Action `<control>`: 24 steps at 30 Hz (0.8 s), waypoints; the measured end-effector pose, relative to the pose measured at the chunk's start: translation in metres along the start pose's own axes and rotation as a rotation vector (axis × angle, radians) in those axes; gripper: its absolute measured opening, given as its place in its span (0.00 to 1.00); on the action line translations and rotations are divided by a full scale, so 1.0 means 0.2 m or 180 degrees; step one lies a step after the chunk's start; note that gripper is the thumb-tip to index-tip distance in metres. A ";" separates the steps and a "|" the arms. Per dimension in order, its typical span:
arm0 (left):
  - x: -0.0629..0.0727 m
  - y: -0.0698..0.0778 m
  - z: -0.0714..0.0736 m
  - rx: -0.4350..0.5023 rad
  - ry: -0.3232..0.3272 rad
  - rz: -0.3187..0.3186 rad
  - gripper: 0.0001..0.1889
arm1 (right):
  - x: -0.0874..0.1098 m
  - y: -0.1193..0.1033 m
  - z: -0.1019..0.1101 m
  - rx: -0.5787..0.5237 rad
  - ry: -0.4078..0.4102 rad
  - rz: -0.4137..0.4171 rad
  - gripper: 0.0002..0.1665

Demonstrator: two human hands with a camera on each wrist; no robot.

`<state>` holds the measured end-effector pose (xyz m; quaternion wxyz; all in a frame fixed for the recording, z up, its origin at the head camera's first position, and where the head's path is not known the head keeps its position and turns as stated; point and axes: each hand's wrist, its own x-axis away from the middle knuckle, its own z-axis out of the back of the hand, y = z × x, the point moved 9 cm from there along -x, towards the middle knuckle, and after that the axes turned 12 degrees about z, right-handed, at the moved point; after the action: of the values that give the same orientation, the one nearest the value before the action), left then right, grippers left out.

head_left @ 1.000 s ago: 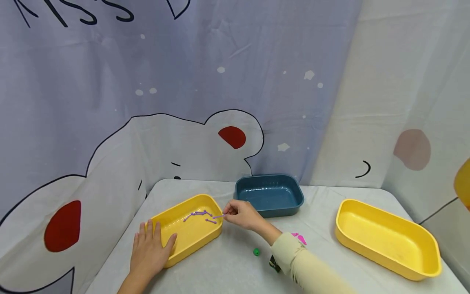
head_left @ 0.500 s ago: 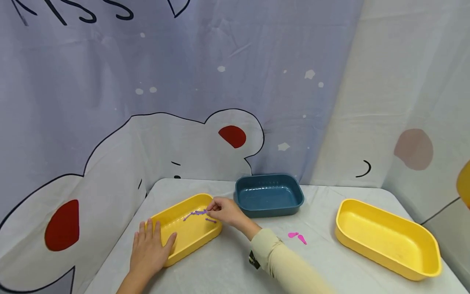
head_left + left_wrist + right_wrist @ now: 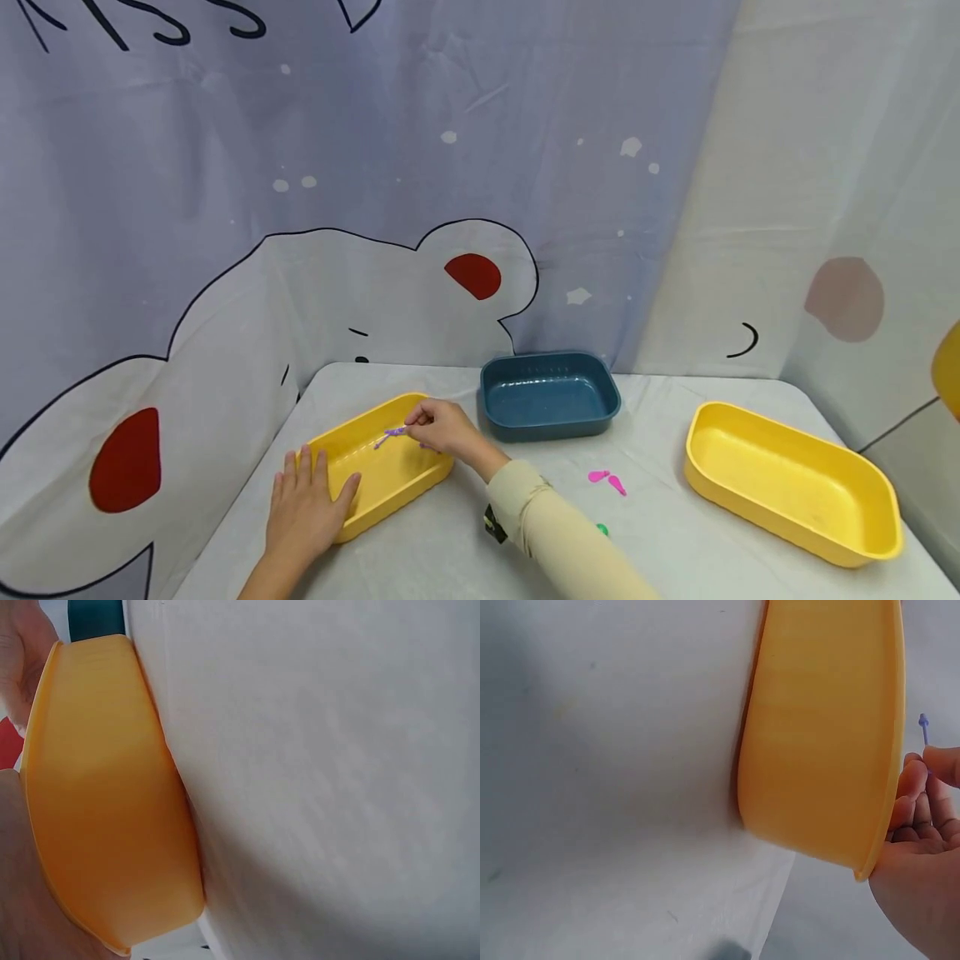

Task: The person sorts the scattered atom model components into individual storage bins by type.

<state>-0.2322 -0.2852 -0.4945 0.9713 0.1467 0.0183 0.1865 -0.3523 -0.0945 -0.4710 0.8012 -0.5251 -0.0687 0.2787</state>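
Over the right end of the left yellow tray (image 3: 390, 498), my right hand (image 3: 447, 431) pinches a small purple stick (image 3: 924, 729) with a knobbed end between thumb and fingers. Several similar purple sticks (image 3: 382, 438) lie on the tray floor, some partly hidden behind the right hand. My left hand (image 3: 309, 504) rests on the tray's near left rim with its fingers straight and spread. In the left wrist view, the outer wall of this tray (image 3: 112, 802) fills the left side, and part of the left hand (image 3: 22, 877) shows at its rim.
A dark blue tray (image 3: 551, 430) stands at the back. Another yellow tray (image 3: 787, 521) is on the right. Two pink pieces (image 3: 617, 485) and a small green piece (image 3: 602, 529) lie on the white-covered table (image 3: 660, 467), the green one partly behind the right sleeve.
My right hand has moved left, from the tray's right rim to over its inside. The sleeve has uncovered the pink pieces and covers one green bead. The left hand stays put.
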 end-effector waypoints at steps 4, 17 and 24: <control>0.00 0.00 0.00 -0.0006 0.0002 0.0014 0.50 | -0.02 0.01 -0.01 -0.0018 0.0055 -0.0097 0.03; -0.01 0.01 0.00 0.0075 0.0054 -0.0015 0.50 | -0.03 -0.03 0.04 0.0101 0.0029 0.0007 0.07; -0.02 -0.01 -0.01 0.0111 -0.0147 0.0012 0.53 | 0.02 -0.06 0.13 0.0177 -0.0030 0.0097 0.06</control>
<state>-0.2360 -0.2880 -0.4972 0.9684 0.1679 -0.0012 0.1846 -0.3548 -0.0755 -0.4511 0.8108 -0.5023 -0.0568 0.2951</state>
